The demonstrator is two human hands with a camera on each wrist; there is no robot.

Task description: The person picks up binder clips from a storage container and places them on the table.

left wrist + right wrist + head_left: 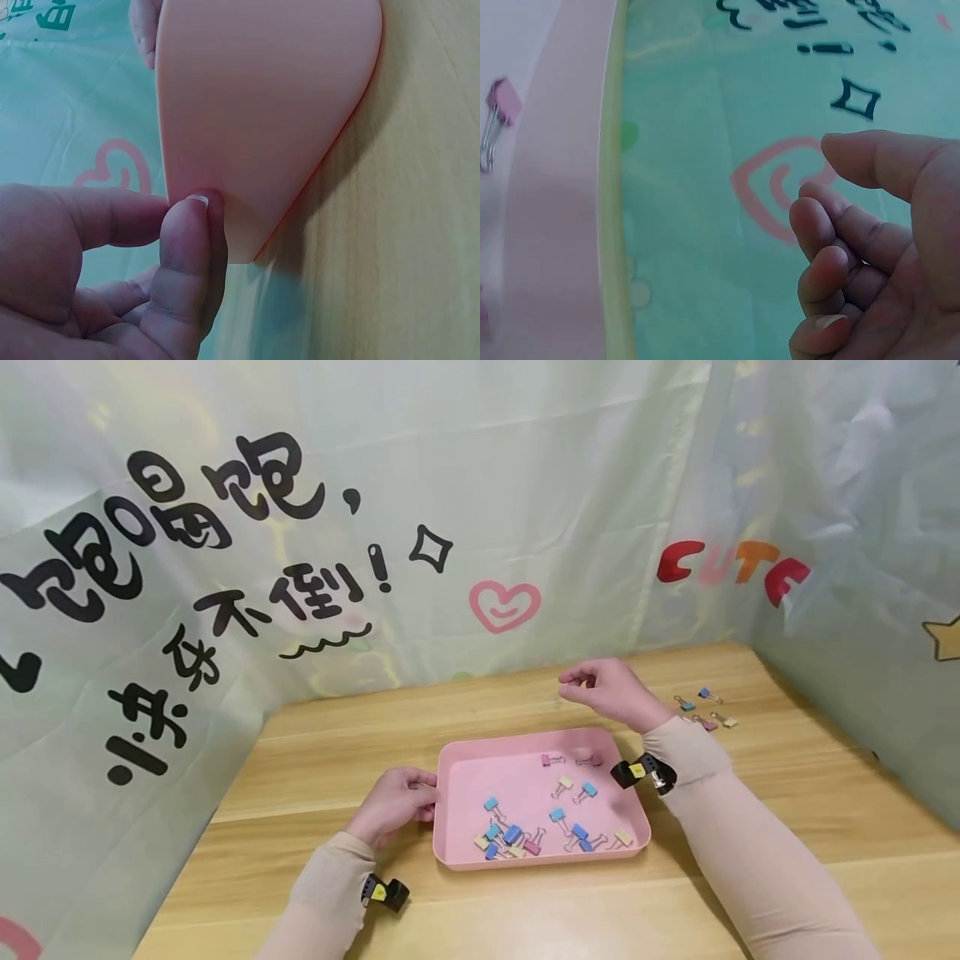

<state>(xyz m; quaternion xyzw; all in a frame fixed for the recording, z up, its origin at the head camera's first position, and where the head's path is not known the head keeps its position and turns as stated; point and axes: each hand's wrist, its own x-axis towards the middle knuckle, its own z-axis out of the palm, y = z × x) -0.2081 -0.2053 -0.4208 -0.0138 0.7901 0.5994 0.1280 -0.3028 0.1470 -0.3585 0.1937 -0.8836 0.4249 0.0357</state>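
My left hand point(396, 803) pinches the left wall of a shallow pink tray point(468, 777); in the left wrist view, thumb and fingers point(187, 255) close on the tray's rim. Several small binder clips, blue, light blue, yellow and pink, lie in the tray, most in a cluster point(512, 835) near its front edge. Above the table, beyond the tray's far right corner, hovers my right hand point(611, 692). Its fingers are loosely bent, with nothing between thumb and fingertips in the right wrist view. A pink binder clip point(505, 101) shows inside the tray there.
To the right of my right forearm, several more binder clips point(705, 723) lie on the wooden table point(337, 735). A printed pale curtain point(570, 527) hangs along the table's back and sides. Each wrist wears a small black camera point(386, 893).
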